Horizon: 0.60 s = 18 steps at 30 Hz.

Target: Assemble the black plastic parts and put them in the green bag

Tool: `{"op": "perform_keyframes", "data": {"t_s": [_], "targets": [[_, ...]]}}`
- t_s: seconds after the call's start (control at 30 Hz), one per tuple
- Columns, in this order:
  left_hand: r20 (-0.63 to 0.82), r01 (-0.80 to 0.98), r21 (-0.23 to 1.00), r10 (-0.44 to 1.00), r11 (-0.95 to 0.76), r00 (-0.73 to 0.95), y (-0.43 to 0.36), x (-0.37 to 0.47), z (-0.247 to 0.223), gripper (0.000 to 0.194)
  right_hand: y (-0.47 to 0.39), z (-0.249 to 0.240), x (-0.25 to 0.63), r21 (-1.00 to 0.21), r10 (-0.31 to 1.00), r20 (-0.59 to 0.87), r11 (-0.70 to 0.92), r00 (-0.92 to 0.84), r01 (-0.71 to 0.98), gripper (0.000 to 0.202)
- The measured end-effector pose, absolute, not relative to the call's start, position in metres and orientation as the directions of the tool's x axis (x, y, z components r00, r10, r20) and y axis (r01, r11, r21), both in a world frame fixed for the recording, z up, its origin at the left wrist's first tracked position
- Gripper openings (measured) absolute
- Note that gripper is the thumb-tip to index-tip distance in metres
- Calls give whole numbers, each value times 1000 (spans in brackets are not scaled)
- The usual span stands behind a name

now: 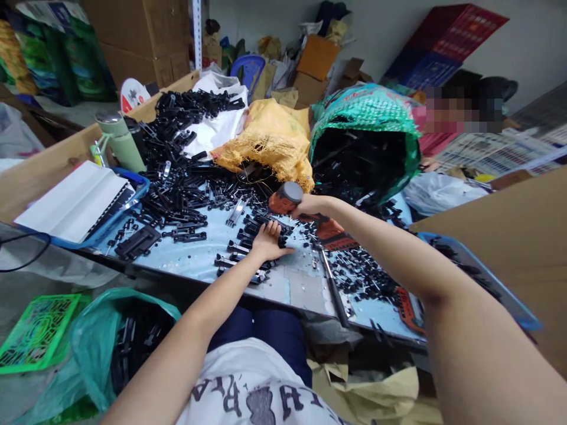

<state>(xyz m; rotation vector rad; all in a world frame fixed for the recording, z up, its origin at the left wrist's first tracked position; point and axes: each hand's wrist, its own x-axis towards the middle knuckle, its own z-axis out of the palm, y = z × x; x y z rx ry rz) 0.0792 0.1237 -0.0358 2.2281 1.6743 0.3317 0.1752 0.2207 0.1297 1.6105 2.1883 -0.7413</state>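
My right hand (309, 206) is wrapped round an orange and black power drill (286, 199), whose battery end shows below the wrist. Its tip is hidden. My left hand (268, 241) lies with fingers apart on a row of black plastic parts (239, 251) near the table's front edge, the thumb pointing right. Just right of the hands, a black-handled metal tool (334, 289) rests on the blue table cover (190, 260). Small screws and black pieces (363, 271) are scattered beyond that tool.
A pile of black parts (177, 130) covers the back left. A yellow sack (277, 133) and a green sack (367, 106) stand behind my hands. At left are a blue tray (95, 236) with papers and a green bottle (126, 147). Another person (436, 139) is at the back right.
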Motion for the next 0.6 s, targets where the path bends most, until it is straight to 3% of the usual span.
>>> {"op": "perform_keyframes", "data": {"t_s": [0.2, 0.33, 0.43, 0.6], "targets": [[29, 876, 411, 964, -253, 265, 125, 78, -44, 98, 252, 126, 118, -36, 682, -672, 357, -287, 933, 16], [31, 870, 415, 960, -265, 277, 126, 79, -46, 100, 259, 128, 107, 81, 692, -663, 444, -284, 892, 16], [19, 875, 416, 964, -249, 266, 125, 79, -44, 103, 247, 131, 103, 86, 689, -649, 488, -323, 868, 15], [30, 860, 433, 958, -270, 286, 123, 78, -42, 103, 225, 135, 101, -16, 632, -676, 500, -377, 866, 14]]}}
